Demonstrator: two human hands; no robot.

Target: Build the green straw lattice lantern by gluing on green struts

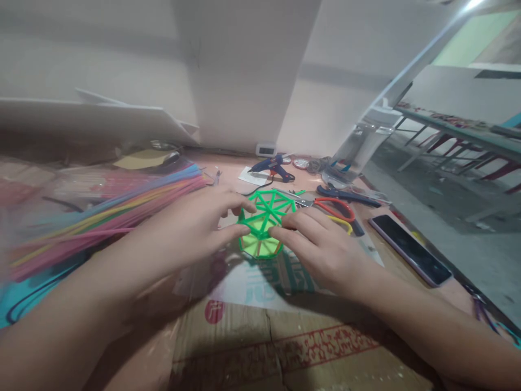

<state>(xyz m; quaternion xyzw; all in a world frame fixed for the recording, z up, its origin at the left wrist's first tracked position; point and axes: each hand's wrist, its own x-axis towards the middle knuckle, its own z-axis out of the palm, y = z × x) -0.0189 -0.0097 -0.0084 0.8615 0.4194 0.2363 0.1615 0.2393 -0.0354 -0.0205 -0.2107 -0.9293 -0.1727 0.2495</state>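
A green round frame [266,212] with spokes, made of thin fuzzy-looking sticks, stands in the middle of the work surface over a yellow-green base. My left hand [220,217] grips its left rim between thumb and fingers. On the opposite side my right hand [309,239] has its fingertips closed on the frame's right front edge. Beneath it lies a white sheet [236,290] with teal print. Red-handled scissors [334,207] lie just behind my right hand, their blades pointing towards the frame.
Colourful pipe cleaners [118,203] lie at left. Behind the frame are a blue glue gun [271,167] and a small white clock-like device [266,150]. A clear bottle [358,149], dark-handled pliers [345,195] and a phone [409,248] are at right.
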